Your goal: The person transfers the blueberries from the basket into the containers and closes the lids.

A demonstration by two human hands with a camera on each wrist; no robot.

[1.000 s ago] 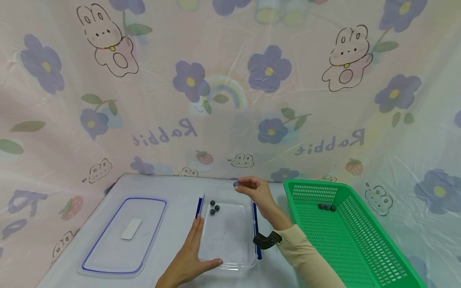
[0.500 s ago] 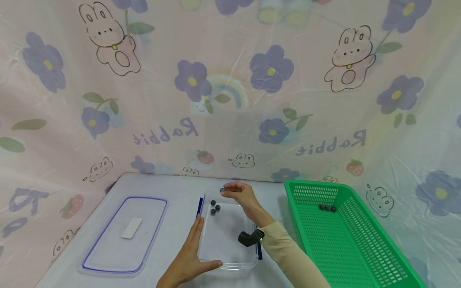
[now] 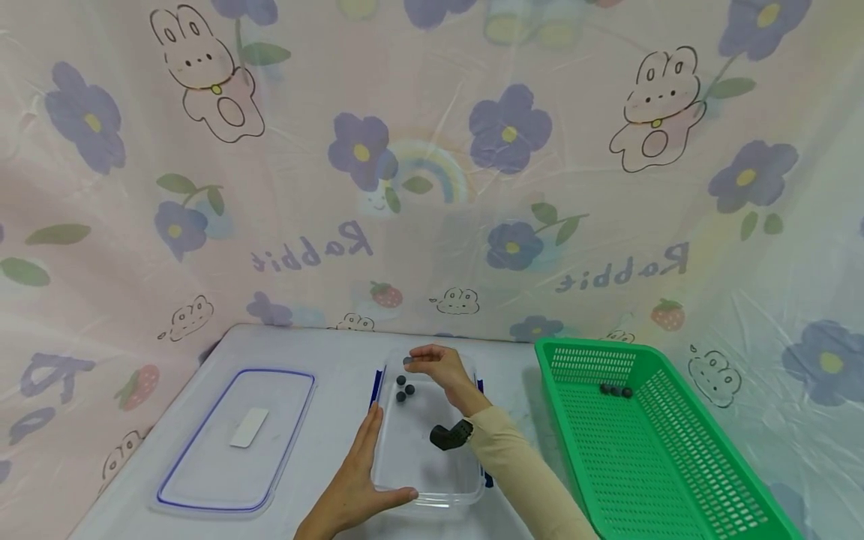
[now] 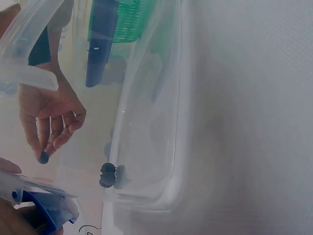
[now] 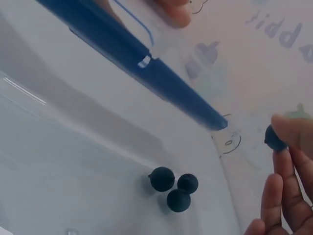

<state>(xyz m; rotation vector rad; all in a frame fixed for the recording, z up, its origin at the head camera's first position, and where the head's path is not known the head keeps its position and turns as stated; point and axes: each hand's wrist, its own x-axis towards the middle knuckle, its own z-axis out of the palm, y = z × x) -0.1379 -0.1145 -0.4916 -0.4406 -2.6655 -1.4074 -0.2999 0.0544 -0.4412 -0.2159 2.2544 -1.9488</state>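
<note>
My right hand (image 3: 442,373) pinches a small dark-blue ball with a little nub (image 5: 275,139) between thumb and fingertips. It holds the ball over the far-left part of a clear plastic container (image 3: 425,457). Below it, 3 similar balls (image 5: 178,200) lie clustered on the container's floor. My left hand (image 3: 358,476) rests against the container, its straight fingers along the left wall and its thumb at the near rim. In the right wrist view, a blue side clasp (image 5: 186,100) hangs outward from the wall.
A clear lid with a blue seal (image 3: 236,442) lies on the white table to the left, bearing a white label (image 3: 249,427). At the right stands a green slotted basket (image 3: 567,450), with several dark balls (image 3: 616,391) near its far end. A patterned curtain (image 3: 432,225) hangs behind.
My right hand has moved left and slightly down with the ball, from the container's far-right side to above its far-left part. The left hand stays in place.
</note>
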